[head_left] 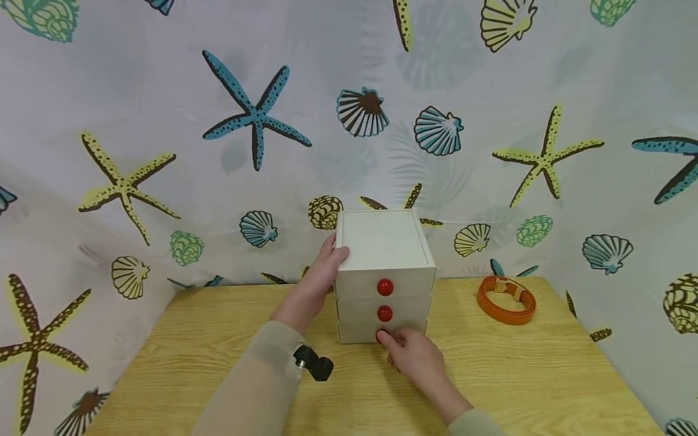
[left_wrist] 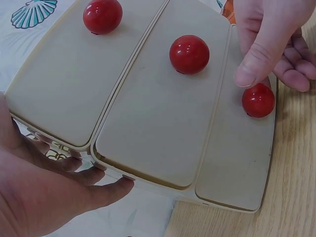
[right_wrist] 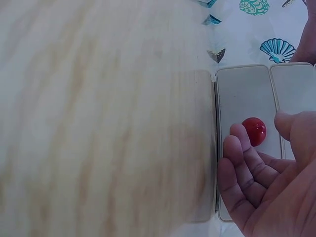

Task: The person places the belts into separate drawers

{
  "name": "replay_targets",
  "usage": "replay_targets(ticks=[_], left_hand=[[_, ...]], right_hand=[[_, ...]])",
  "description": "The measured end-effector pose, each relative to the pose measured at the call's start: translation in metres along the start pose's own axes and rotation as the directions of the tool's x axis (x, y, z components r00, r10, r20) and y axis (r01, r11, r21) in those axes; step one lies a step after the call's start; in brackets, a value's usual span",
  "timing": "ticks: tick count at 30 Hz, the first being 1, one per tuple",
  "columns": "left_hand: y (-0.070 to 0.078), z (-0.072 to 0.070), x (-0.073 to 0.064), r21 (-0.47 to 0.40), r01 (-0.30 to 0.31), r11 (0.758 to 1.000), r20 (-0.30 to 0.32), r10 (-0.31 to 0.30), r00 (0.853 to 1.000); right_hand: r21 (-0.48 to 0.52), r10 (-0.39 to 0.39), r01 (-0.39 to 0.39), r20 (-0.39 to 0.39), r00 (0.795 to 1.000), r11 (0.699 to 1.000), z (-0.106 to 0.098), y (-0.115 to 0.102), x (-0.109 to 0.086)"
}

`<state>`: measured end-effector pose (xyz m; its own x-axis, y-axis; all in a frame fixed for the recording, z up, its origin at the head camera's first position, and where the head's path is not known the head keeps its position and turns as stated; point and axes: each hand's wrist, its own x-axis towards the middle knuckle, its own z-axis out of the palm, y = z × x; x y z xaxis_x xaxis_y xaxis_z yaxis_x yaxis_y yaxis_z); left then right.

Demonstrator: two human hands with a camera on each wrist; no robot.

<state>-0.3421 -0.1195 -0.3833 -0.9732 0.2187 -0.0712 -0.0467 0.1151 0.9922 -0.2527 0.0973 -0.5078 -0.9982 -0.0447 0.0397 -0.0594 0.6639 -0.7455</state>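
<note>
A small white box with three stacked drawers (head_left: 382,242) stands on the wooden table. Each drawer front has a round red knob: the top one (head_left: 385,287), the middle one (left_wrist: 189,54) and the bottom one (right_wrist: 254,131). My left hand (head_left: 322,275) rests against the box's left side, thumb at the top edge; its fingers (left_wrist: 101,192) lie along that side in the left wrist view. At the bottom knob, my right hand (head_left: 417,357) has its thumb and fingers on opposite sides. The right wrist view shows a gap between thumb and knob.
A coiled orange belt (head_left: 507,301) lies on the table (head_left: 518,375) to the right of the box. Behind the table hangs a white cloth (head_left: 305,181) printed with starfish and shells. A small black device (head_left: 314,363) sits at the left wrist.
</note>
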Motion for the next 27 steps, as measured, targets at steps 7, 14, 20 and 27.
replay_targets(ticks=[7, 14, 20, 27], left_hand=[[-0.0001, -0.0004, 0.0004, -0.003, -0.001, 1.000, -0.001, 0.001, 1.000], [0.0005, 0.0003, -0.0010, 0.003, 0.002, 1.000, -0.006, -0.002, 1.000], [0.0001, 0.0003, 0.0004, -0.001, 0.001, 1.000, 0.000, -0.001, 1.000], [-0.0008, -0.0002, 0.0005, 0.001, -0.008, 1.000, 0.003, 0.007, 1.000]], right_hand=[[-0.005, -0.010, 0.010, 0.001, 1.000, 1.000, 0.0018, -0.0006, 0.0012], [-0.014, -0.013, 0.013, -0.003, 1.000, 1.000, 0.0040, -0.0001, 0.0024], [-0.017, -0.004, 0.004, -0.002, 1.000, 1.000, 0.0050, -0.0008, 0.0026], [-0.014, 0.001, -0.001, 0.010, 1.000, 1.000, 0.0054, -0.0028, 0.0030]])
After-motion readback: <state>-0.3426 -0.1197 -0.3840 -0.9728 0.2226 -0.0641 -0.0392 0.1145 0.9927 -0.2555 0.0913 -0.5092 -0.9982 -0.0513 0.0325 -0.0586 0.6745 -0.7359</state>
